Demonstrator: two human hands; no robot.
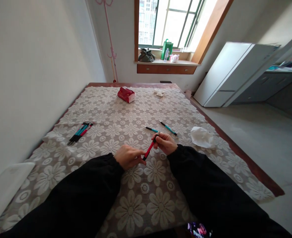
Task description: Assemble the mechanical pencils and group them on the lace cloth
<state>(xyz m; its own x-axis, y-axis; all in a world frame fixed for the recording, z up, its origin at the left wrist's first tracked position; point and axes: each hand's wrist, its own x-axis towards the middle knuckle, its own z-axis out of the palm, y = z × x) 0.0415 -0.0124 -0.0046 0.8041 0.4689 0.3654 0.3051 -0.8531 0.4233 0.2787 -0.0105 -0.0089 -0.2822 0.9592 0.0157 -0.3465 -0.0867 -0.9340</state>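
Observation:
A red pen [149,148] is held between both hands above the flower-patterned tablecloth [136,191]. My left hand [129,156] pinches its lower end. My right hand [165,142] grips its upper end, near the tip. Both arms are in black sleeves. Two teal pens lie just beyond the hands, one [151,129] on the left and one [168,128] on the right. A bundle of several teal, black and red pens [80,133] lies to the far left.
A crumpled white tissue [202,137] lies right of my right hand. A red tissue pack [126,94] and a small white wad [159,93] sit at the far end. A white object [4,185] rests at the left near edge. The wall runs along the table's left side.

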